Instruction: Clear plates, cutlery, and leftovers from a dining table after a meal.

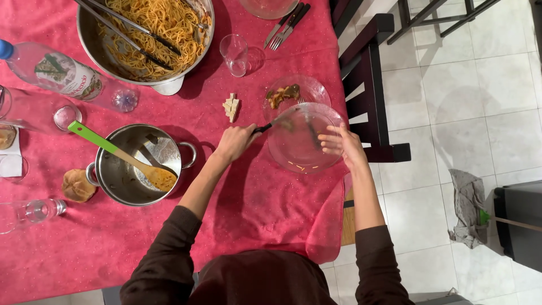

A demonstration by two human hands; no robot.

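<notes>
Nearest, dark brown sleeves are seen reaching over a worktop (254, 209) covered in a red, slightly sparkling cloth. The left hand (236, 141) is closed around the dark handle of a utensil (270, 125), whose tip is laid onto a clear glass plate (302, 148). That plate is held tilted at the worktop's right edge by the right hand (341, 144), fingers spread on its rim. Just beyond, a second clear plate (293, 92) with brown food scraps is seen. To the left, a steel pot (135, 164) holds a wooden spoon with a green handle (90, 136); a bread roll (77, 185) lies beside it. Farther left, a clear plastic bottle (68, 76) with a white-and-green label lies on its side. Farthest, a large steel pan of spaghetti (151, 34) with tongs is set.
</notes>
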